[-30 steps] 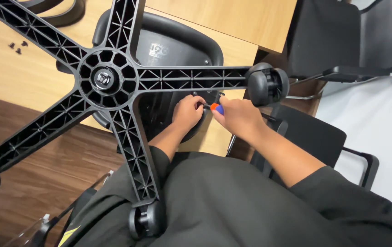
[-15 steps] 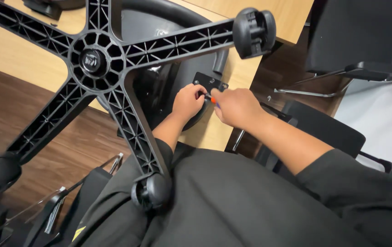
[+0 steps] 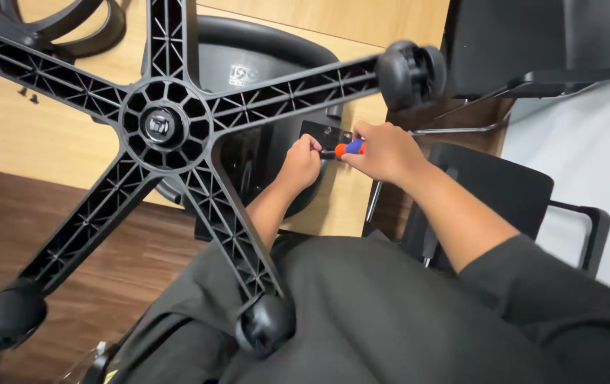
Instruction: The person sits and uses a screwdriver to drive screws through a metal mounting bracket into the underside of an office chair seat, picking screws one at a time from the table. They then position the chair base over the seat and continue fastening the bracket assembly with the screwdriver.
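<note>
At the centre of the frame the right hand is clenched around the orange-and-blue handle of a screwdriver, its tip hidden toward a small black bracket plate on the underside of the upturned chair seat; the left hand is curled with fingertips pinched at the tool's tip beside the plate, though what it pinches is too small to tell; the step appears to be driving a fastener into that plate, and it would go best with the shaft kept square to the plate, steady pressure along the handle, and the left fingers clear of the tip; the five-spoke base fills the left of the frame, one caster just above the hands; a small white rectangular label sits on the seat underside at upper centre; loose dark screws lie on the wooden board at upper left.
</note>
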